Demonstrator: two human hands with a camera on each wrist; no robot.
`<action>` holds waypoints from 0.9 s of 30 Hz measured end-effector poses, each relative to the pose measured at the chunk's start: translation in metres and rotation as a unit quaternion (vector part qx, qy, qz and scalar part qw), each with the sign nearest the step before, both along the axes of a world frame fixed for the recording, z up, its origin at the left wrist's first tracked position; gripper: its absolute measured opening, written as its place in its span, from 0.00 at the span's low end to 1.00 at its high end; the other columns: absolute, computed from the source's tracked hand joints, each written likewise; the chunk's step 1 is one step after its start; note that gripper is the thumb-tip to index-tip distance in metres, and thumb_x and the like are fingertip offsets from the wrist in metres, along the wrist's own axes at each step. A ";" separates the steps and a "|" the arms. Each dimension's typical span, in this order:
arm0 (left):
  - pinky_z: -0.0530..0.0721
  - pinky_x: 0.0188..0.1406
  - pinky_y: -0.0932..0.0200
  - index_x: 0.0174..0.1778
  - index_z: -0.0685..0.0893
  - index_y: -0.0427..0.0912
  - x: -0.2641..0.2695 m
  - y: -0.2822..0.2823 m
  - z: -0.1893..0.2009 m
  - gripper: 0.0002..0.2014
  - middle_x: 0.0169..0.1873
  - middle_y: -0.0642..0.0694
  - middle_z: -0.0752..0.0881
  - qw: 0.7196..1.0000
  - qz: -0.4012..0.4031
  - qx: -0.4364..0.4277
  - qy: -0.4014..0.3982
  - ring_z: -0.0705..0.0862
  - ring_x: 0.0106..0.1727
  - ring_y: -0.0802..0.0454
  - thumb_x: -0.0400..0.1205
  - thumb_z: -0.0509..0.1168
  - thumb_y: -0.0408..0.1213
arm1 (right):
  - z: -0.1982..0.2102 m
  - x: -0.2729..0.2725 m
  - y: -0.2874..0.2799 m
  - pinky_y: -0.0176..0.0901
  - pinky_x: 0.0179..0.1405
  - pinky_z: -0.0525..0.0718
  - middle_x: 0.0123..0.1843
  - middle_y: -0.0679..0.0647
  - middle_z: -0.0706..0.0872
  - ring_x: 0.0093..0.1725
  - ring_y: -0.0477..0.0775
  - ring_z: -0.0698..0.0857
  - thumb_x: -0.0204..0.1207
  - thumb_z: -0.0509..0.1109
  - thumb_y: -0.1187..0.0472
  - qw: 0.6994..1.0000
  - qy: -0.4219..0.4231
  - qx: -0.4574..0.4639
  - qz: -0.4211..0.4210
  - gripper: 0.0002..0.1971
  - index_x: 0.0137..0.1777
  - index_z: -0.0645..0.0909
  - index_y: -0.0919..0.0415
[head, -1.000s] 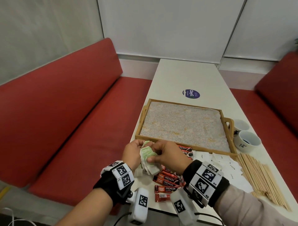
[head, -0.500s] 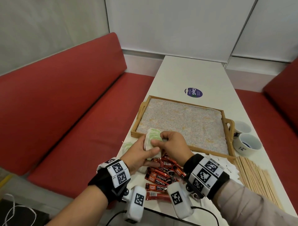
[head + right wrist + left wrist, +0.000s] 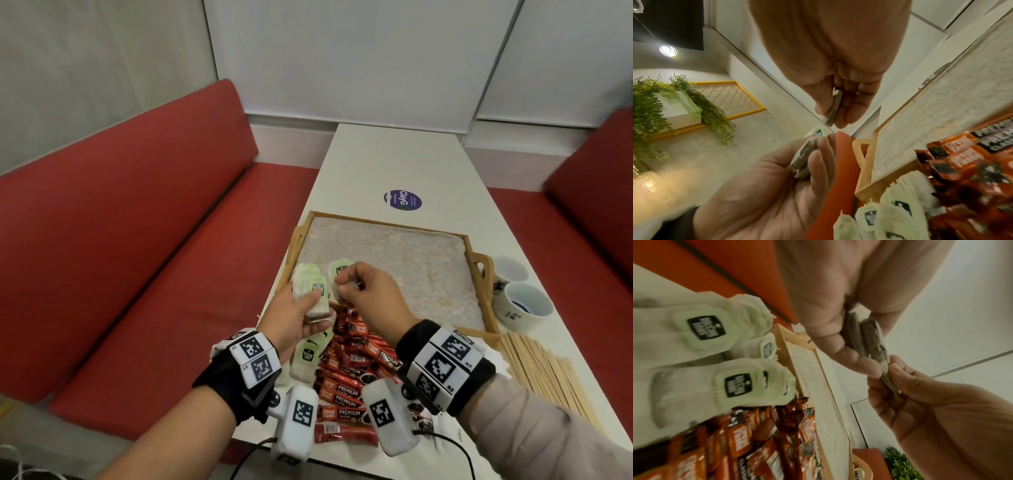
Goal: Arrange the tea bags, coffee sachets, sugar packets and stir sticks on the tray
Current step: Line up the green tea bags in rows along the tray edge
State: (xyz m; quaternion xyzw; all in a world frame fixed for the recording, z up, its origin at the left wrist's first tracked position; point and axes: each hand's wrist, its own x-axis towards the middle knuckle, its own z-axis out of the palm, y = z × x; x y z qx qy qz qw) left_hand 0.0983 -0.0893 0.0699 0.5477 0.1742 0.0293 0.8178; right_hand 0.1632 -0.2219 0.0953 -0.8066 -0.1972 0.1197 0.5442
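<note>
Left hand (image 3: 294,313): curled round a small stack of tea bags (image 3: 310,291), thumb across the top, held just above the near-left corner of the tray (image 3: 478,263).
Right hand (image 3: 368,294): fingertips pinch one or two tea bags at the lower edge, drawn off beside the stack, green tag uppermost (the wrist views show flat bags between thumb and fingers).
Loose tea bags (image 3: 305,356): a few lie on the worktop (image 3: 394,161) just outside the tray's near rim, beside the left wrist.
Coffee sachets (image 3: 346,387): a red heap on the worktop, below and between both hands, touching the loose tea bags.
Tray: bare speckled floor as far as can be seen; nothing of the task lies in it yet.
Sugar packets (image 3: 496,361): white paper showing just past the right wrist, mostly hidden by it.
Stir sticks (image 3: 544,373): a fanned bundle on the worktop at the right, outside the tray.
Cups (image 3: 522,303): two white ones beside the tray's right handle.
Step in hand: by my reading, dealing tea bags one at a time into the tray's left corner.
Doing it well: lay each bag flat with the tag up, overlap them in a neat row along the left rim, keep the left grip firm so the stack does not slide apart, and leave room rightward for sachets, sugar and sticks.
</note>
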 end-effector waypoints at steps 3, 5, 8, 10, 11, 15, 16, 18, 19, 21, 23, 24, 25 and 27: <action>0.85 0.26 0.65 0.58 0.79 0.42 0.015 0.011 0.009 0.07 0.42 0.43 0.87 1.000 0.000 0.020 -0.010 0.86 0.32 0.55 0.85 0.61 0.32 | 0.005 0.005 0.013 0.55 0.45 0.86 0.39 0.52 0.83 0.40 0.56 0.84 0.75 0.71 0.68 1.000 -0.006 0.020 -0.009 0.08 0.41 0.75 0.56; 0.85 0.27 0.64 0.59 0.79 0.40 0.023 0.018 0.014 0.09 0.43 0.42 0.87 1.000 -0.006 0.027 -0.015 0.86 0.33 0.55 0.84 0.62 0.34 | 0.008 0.009 0.021 0.51 0.41 0.85 0.39 0.53 0.82 0.37 0.54 0.83 0.74 0.71 0.68 0.999 -0.022 0.016 -0.019 0.10 0.40 0.73 0.56; 0.84 0.27 0.64 0.58 0.81 0.38 0.033 0.029 0.019 0.10 0.41 0.43 0.87 0.999 -0.027 0.036 -0.028 0.85 0.34 0.56 0.82 0.65 0.35 | 0.010 0.016 0.034 0.49 0.38 0.83 0.37 0.54 0.82 0.35 0.54 0.83 0.73 0.73 0.69 0.998 -0.034 0.025 -0.051 0.14 0.39 0.69 0.54; 0.84 0.28 0.65 0.57 0.82 0.38 0.037 0.035 0.021 0.09 0.36 0.46 0.87 0.998 -0.039 0.042 -0.038 0.85 0.33 0.57 0.81 0.67 0.33 | 0.010 0.021 0.041 0.52 0.38 0.83 0.37 0.57 0.82 0.37 0.62 0.85 0.71 0.74 0.69 0.995 -0.039 0.031 -0.081 0.17 0.38 0.67 0.52; 0.84 0.29 0.65 0.58 0.81 0.38 0.039 0.038 0.022 0.10 0.34 0.48 0.87 0.997 -0.042 0.041 -0.043 0.86 0.33 0.58 0.81 0.67 0.32 | 0.011 0.023 0.045 0.53 0.38 0.83 0.36 0.57 0.82 0.37 0.64 0.85 0.70 0.75 0.69 0.994 -0.040 0.035 -0.096 0.18 0.39 0.67 0.52; 0.86 0.33 0.64 0.56 0.80 0.39 0.048 0.051 0.025 0.11 0.38 0.46 0.86 0.996 -0.058 0.039 -0.050 0.86 0.33 0.59 0.79 0.68 0.28 | 0.011 0.030 0.055 0.56 0.40 0.83 0.34 0.52 0.77 0.34 0.59 0.80 0.70 0.77 0.69 0.989 -0.043 0.054 -0.132 0.19 0.43 0.67 0.51; 0.86 0.33 0.64 0.55 0.80 0.41 0.049 0.055 0.025 0.10 0.38 0.46 0.86 0.996 -0.065 0.041 -0.052 0.86 0.33 0.59 0.79 0.68 0.27 | 0.011 0.032 0.057 0.54 0.39 0.82 0.33 0.51 0.76 0.34 0.56 0.79 0.70 0.77 0.69 0.989 -0.041 0.059 -0.132 0.19 0.46 0.69 0.52; 0.86 0.34 0.63 0.54 0.81 0.42 0.053 0.062 0.025 0.11 0.39 0.46 0.87 0.994 -0.084 0.049 -0.054 0.86 0.35 0.57 0.78 0.69 0.26 | 0.011 0.033 0.060 0.50 0.39 0.80 0.32 0.51 0.77 0.34 0.53 0.79 0.70 0.76 0.69 0.989 -0.034 0.066 -0.131 0.18 0.51 0.70 0.55; 0.86 0.34 0.62 0.54 0.81 0.42 0.055 0.065 0.025 0.12 0.39 0.46 0.87 0.992 -0.094 0.059 -0.053 0.86 0.35 0.57 0.77 0.70 0.25 | 0.011 0.034 0.061 0.49 0.39 0.80 0.31 0.50 0.78 0.33 0.51 0.80 0.70 0.76 0.69 0.988 -0.033 0.070 -0.132 0.18 0.53 0.71 0.56; 0.86 0.35 0.61 0.56 0.80 0.39 0.060 0.069 0.024 0.15 0.41 0.44 0.87 0.990 -0.105 0.085 -0.049 0.87 0.37 0.56 0.76 0.71 0.24 | 0.009 0.035 0.063 0.45 0.38 0.80 0.31 0.49 0.78 0.32 0.48 0.79 0.70 0.76 0.69 0.988 -0.038 0.068 -0.136 0.20 0.56 0.72 0.56; 0.87 0.35 0.60 0.61 0.78 0.35 0.064 0.071 0.024 0.19 0.42 0.42 0.86 0.987 -0.108 0.110 -0.042 0.87 0.36 0.55 0.75 0.71 0.24 | 0.008 0.037 0.063 0.44 0.38 0.79 0.31 0.50 0.77 0.32 0.48 0.78 0.71 0.76 0.67 0.989 -0.038 0.050 -0.134 0.22 0.61 0.73 0.54; 0.86 0.35 0.60 0.62 0.78 0.34 0.066 0.071 0.025 0.19 0.42 0.42 0.85 0.985 -0.112 0.123 -0.043 0.86 0.36 0.55 0.75 0.71 0.24 | 0.008 0.039 0.062 0.44 0.38 0.79 0.31 0.50 0.77 0.33 0.48 0.79 0.72 0.76 0.65 0.990 -0.035 0.041 -0.130 0.22 0.63 0.73 0.53; 0.86 0.35 0.60 0.62 0.78 0.34 0.068 0.072 0.026 0.19 0.41 0.42 0.85 0.982 -0.119 0.137 -0.045 0.86 0.36 0.55 0.76 0.71 0.23 | 0.010 0.041 0.061 0.45 0.39 0.80 0.32 0.51 0.77 0.34 0.50 0.80 0.73 0.75 0.63 0.991 -0.032 0.033 -0.125 0.21 0.64 0.74 0.53; 0.86 0.34 0.61 0.59 0.79 0.36 0.075 0.074 0.027 0.17 0.40 0.42 0.85 0.976 -0.135 0.163 -0.052 0.86 0.35 0.55 0.76 0.71 0.23 | 0.014 0.048 0.059 0.47 0.40 0.81 0.33 0.54 0.79 0.37 0.53 0.82 0.77 0.72 0.59 0.992 -0.033 0.009 -0.118 0.16 0.63 0.77 0.53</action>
